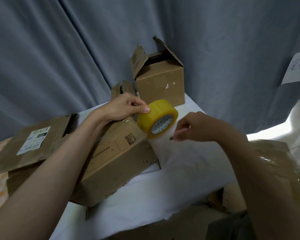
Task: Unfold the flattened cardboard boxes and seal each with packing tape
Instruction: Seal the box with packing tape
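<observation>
The left hand (123, 108) is pinching a yellow roll of packing tape (157, 119) between thumb and fingers, holding it in the air at the centre of the frame, just above the upper right corner of a closed cardboard box (114, 158). That box is lying tilted on the white-covered counter (180, 179), with a QR code printed on its top face and glossy tape showing near the corner under the roll. The right hand (194, 128) is hovering just right of the roll with its fingers curled together, pinching something small and dark at the fingertips; whether that is the tape's loose end cannot be told. A flattened cardboard box (33, 141) with a white shipping label is lying at the left of the frame, partly overlapping the closed box. An opened cardboard box (160, 84) with its flaps raised is standing at the upper centre, against a blue-grey curtain (59, 49). Another piece of cardboard with shiny tape (274, 167) is lying at the lower right edge, beyond the right forearm.
</observation>
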